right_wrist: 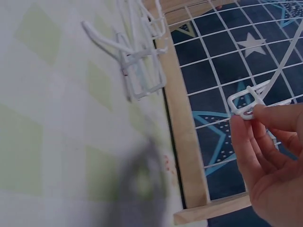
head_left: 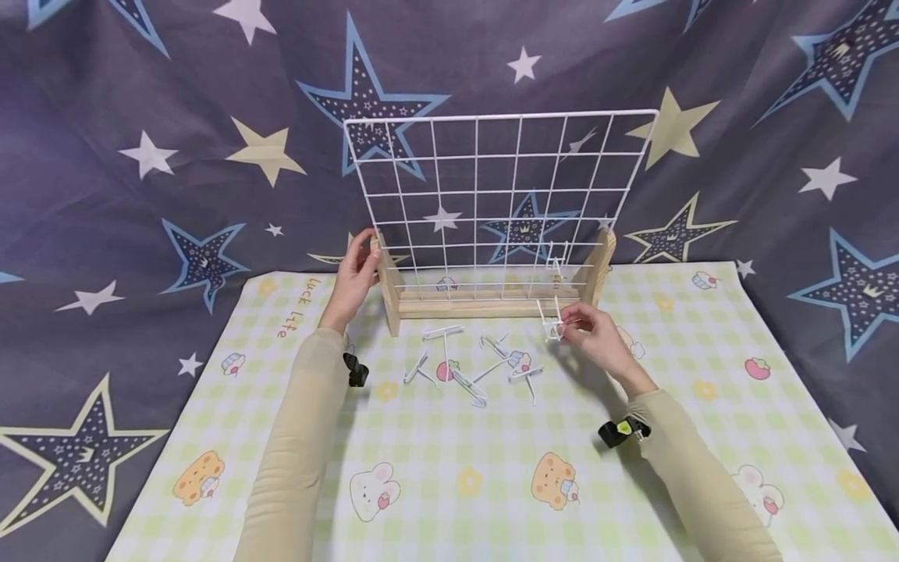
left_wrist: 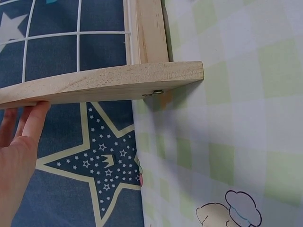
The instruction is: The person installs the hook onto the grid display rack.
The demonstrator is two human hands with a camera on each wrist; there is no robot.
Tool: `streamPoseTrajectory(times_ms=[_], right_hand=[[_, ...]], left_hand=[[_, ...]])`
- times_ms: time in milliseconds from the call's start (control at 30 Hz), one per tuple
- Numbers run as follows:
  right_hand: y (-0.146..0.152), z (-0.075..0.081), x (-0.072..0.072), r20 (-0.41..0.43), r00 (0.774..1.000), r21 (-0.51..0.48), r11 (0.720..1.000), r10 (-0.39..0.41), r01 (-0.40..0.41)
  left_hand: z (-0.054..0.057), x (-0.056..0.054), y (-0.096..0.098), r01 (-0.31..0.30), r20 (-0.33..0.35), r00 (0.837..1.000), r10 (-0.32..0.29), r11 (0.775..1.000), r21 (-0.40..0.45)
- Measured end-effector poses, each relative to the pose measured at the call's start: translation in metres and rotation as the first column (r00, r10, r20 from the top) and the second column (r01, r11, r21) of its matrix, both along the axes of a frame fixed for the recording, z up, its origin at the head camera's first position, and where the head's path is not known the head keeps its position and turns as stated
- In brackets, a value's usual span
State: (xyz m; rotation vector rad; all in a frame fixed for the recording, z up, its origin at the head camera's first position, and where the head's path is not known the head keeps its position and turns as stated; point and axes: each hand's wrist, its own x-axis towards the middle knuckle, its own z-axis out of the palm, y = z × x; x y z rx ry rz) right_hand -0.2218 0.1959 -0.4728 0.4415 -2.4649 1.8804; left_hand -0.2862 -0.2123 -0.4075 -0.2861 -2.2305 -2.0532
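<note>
A white wire grid panel (head_left: 476,190) stands upright between two wooden side pieces. My left hand (head_left: 354,281) grips the left wooden side piece (head_left: 391,293); the left wrist view has its fingertips against the edge of that wood (left_wrist: 109,82), the thumb out of sight. Between thumb and fingers, my right hand (head_left: 593,339) pinches a white wire hook (head_left: 552,331) in front of the panel's lower right. Its looped end (right_wrist: 259,98) shows in the right wrist view. Another white hook (head_left: 557,257) hangs on the grid just above.
Several loose white hooks (head_left: 467,386) lie on the checked tablecloth (head_left: 421,437) before the stand. A wooden base bar (head_left: 477,310) joins the left side piece to the right side piece (head_left: 599,261). Behind hangs a dark star-patterned cloth (head_left: 211,195).
</note>
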Motion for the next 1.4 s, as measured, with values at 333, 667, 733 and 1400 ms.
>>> streamPoseTrajectory(times_ms=[333, 667, 733, 1400], right_hand=[[0.01, 0.025, 0.01, -0.037, 0.999, -0.084, 0.996, -0.027, 0.023], [0.027, 0.049, 0.008, -0.095, 0.988, -0.087, 0.99, -0.123, 0.115], [0.03, 0.054, 0.006, -0.113, 0.983, -0.091, 0.986, -0.146, 0.136], [0.033, 0.106, -0.024, -0.185, 0.96, -0.295, 0.944, -0.21, 0.149]], left_hand=[[-0.001, 0.0, -0.002, -0.008, 0.009, 1.0, 0.008, 1.0, -0.017], [-0.002, 0.0, -0.001, -0.005, 0.027, 1.0, 0.006, 1.0, -0.018], [-0.002, 0.0, -0.001, -0.004, 0.019, 1.0, 0.004, 1.0, -0.021], [-0.012, -0.006, -0.004, -0.02, -0.019, 1.0, 0.02, 0.999, -0.038]])
